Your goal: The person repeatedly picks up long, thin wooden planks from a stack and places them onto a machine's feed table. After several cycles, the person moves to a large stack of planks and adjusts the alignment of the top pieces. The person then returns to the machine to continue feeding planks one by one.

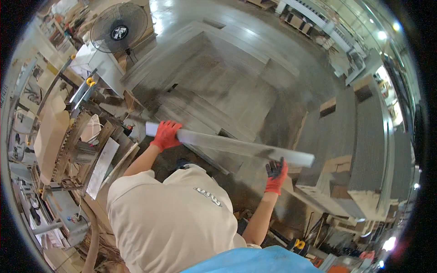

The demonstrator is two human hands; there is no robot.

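A long, narrow pale-grey strip of board (pixel 227 144) slants across in front of me, its left end higher in the picture than its right. Near that left end, my left hand (pixel 166 135), in a red glove, is closed around the strip. My right hand (pixel 276 174) wears a red glove with a dark palm. Its palm faces up towards me and its fingers are apart, at the strip's lower edge close to the right end. Whether the fingertips touch the strip I cannot tell. Below and beyond the strip lies a low, wide stack of grey boards (pixel 227 91).
Tall stacks of dark-grey boards (pixel 332 132) stand on the right. On the left is a machine with a chain-like edge (pixel 68 145), beside a white board (pixel 102 168). A standing fan (pixel 119 32) and a white cabinet (pixel 98 66) are at the far left.
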